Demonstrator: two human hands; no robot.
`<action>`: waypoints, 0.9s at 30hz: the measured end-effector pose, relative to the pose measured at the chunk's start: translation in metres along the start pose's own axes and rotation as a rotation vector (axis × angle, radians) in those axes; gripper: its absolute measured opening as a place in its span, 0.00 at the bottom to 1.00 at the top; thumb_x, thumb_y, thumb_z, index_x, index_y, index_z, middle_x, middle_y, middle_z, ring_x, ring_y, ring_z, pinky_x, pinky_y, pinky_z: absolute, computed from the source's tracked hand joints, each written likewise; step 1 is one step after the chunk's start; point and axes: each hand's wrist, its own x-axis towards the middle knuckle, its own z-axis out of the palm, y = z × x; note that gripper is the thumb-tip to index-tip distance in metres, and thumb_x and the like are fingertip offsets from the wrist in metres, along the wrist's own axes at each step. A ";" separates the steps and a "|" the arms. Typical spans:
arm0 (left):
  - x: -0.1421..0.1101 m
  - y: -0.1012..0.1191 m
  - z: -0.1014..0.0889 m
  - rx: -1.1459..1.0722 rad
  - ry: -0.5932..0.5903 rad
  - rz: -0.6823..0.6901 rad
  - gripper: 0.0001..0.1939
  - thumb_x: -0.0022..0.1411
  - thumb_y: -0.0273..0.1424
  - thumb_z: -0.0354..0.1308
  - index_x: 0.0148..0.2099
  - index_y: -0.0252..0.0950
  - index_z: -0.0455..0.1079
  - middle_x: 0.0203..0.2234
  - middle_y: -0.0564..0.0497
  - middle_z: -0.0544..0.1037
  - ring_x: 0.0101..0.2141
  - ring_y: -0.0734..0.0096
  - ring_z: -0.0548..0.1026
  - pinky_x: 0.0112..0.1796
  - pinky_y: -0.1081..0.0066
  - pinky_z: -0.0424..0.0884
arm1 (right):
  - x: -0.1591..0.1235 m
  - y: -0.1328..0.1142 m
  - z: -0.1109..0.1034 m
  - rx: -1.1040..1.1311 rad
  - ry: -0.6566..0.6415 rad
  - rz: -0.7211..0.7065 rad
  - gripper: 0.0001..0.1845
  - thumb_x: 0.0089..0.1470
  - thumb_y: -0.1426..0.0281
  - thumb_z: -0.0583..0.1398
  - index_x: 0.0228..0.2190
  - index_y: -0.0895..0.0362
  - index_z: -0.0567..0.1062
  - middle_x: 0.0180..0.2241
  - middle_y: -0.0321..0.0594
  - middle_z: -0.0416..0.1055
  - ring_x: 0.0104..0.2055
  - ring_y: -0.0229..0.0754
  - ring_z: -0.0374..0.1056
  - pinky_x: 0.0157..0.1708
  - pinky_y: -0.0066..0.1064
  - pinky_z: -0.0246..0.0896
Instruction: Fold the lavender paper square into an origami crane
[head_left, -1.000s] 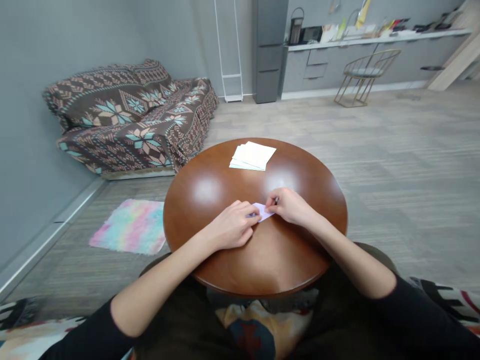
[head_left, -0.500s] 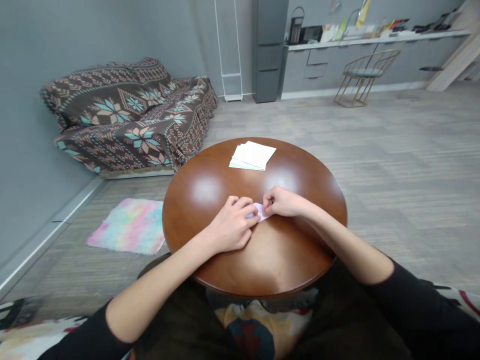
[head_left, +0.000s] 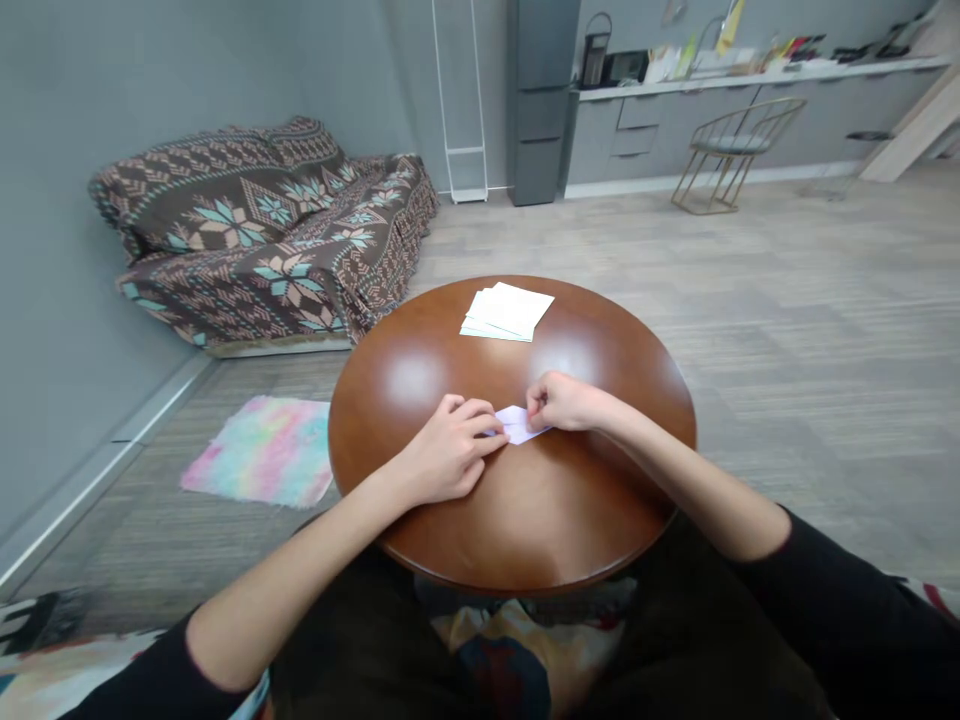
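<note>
Firstly, the left hand, bare, centre of frame: fingers loosely spread, their tips resting on the left end of a small pale-purple piece of paper with angled edges; thumb set apart from the fingers, nearer the bottom of the frame. The right hand, bare, just right of centre: narrow, thumb and fingertips drawn together on the right end of the same paper. Paper: lying on the table at mid-frame, between the hands, its middle exposed, its two ends partly covered.

Round brown table of glossy wood: centre of frame, bearing the paper, with bright reflections on its top. Stack of square white sheets: near the table's far edge, upper centre, slightly fanned, apart from both hands.

Black sleeves: lower left and lower right corners, ending near the elbows. Patterned multicoloured cloth: bottom centre, below the table's edge.

Fluffy pastel rainbow rug: on the floor, left of the table. Sofa under a brown, pink and turquoise patterned throw: upper left. Slim white metal rack: top, left of centre. Tall grey refrigerator: beside it, to the right. Long grey kitchen counter with a pale top: upper right, bearing assorted items. Gold wire-frame chair with a pale seat: before the counter.
</note>
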 end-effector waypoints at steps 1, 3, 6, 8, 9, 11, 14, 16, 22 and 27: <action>0.000 0.000 0.000 -0.009 0.001 0.004 0.19 0.62 0.22 0.53 0.53 0.35 0.75 0.49 0.43 0.80 0.55 0.53 0.69 0.52 0.52 0.59 | 0.000 0.000 0.000 0.000 -0.002 -0.001 0.02 0.40 0.72 0.64 0.22 0.57 0.79 0.20 0.31 0.68 0.24 0.34 0.57 0.23 0.28 0.48; -0.001 -0.001 -0.001 -0.033 0.003 0.012 0.19 0.62 0.22 0.52 0.53 0.35 0.75 0.50 0.44 0.81 0.55 0.53 0.70 0.53 0.52 0.58 | 0.000 0.000 0.000 0.003 -0.005 -0.002 0.02 0.40 0.73 0.64 0.23 0.57 0.79 0.20 0.31 0.68 0.24 0.34 0.57 0.23 0.28 0.48; -0.004 -0.001 -0.002 -0.065 0.005 0.009 0.20 0.63 0.22 0.52 0.54 0.35 0.74 0.51 0.45 0.81 0.55 0.54 0.70 0.54 0.52 0.58 | -0.001 0.002 -0.001 0.009 -0.004 0.005 0.03 0.40 0.73 0.64 0.23 0.58 0.79 0.20 0.31 0.68 0.24 0.35 0.57 0.23 0.28 0.48; -0.005 -0.001 -0.002 -0.076 0.004 -0.002 0.21 0.63 0.21 0.51 0.55 0.35 0.74 0.52 0.45 0.81 0.55 0.54 0.71 0.54 0.52 0.59 | -0.003 0.003 -0.002 0.016 -0.002 0.012 0.03 0.41 0.72 0.64 0.23 0.58 0.79 0.19 0.31 0.68 0.23 0.34 0.57 0.22 0.28 0.47; -0.005 -0.001 -0.002 -0.081 0.003 -0.007 0.21 0.63 0.21 0.51 0.56 0.35 0.74 0.52 0.45 0.81 0.55 0.54 0.71 0.54 0.52 0.59 | -0.004 0.004 -0.002 0.021 -0.002 0.015 0.03 0.41 0.72 0.64 0.23 0.58 0.79 0.19 0.31 0.67 0.23 0.34 0.56 0.22 0.28 0.47; -0.005 0.000 -0.002 -0.093 0.002 -0.016 0.22 0.63 0.21 0.51 0.56 0.36 0.74 0.53 0.46 0.81 0.55 0.54 0.71 0.54 0.52 0.59 | -0.005 0.005 -0.004 0.033 -0.004 0.023 0.02 0.41 0.72 0.64 0.23 0.58 0.78 0.19 0.31 0.66 0.23 0.34 0.56 0.22 0.28 0.47; -0.005 0.001 -0.002 -0.117 0.006 -0.028 0.23 0.62 0.20 0.50 0.57 0.36 0.74 0.53 0.46 0.81 0.55 0.55 0.72 0.55 0.52 0.60 | -0.007 0.006 -0.007 0.060 -0.009 0.037 0.01 0.40 0.72 0.65 0.22 0.58 0.78 0.18 0.30 0.65 0.22 0.33 0.55 0.21 0.27 0.46; -0.007 0.002 -0.002 -0.137 0.012 -0.042 0.25 0.60 0.19 0.50 0.58 0.35 0.74 0.53 0.46 0.81 0.55 0.55 0.72 0.55 0.53 0.61 | -0.008 0.010 -0.009 0.086 -0.016 0.050 0.01 0.40 0.72 0.65 0.21 0.57 0.77 0.16 0.30 0.64 0.20 0.33 0.54 0.20 0.27 0.45; -0.015 0.006 0.004 -0.206 0.073 -0.097 0.26 0.58 0.19 0.51 0.58 0.35 0.72 0.56 0.46 0.79 0.56 0.56 0.72 0.55 0.55 0.64 | -0.021 0.034 -0.019 0.199 -0.006 0.057 0.07 0.43 0.67 0.66 0.24 0.57 0.77 0.18 0.33 0.68 0.18 0.34 0.57 0.18 0.27 0.48; 0.000 0.013 0.014 -0.217 0.289 -0.330 0.15 0.63 0.20 0.48 0.47 0.36 0.73 0.48 0.45 0.80 0.51 0.60 0.74 0.54 0.58 0.67 | -0.040 0.039 -0.014 0.241 0.182 0.048 0.14 0.56 0.59 0.61 0.28 0.57 0.74 0.19 0.33 0.66 0.20 0.36 0.59 0.21 0.29 0.51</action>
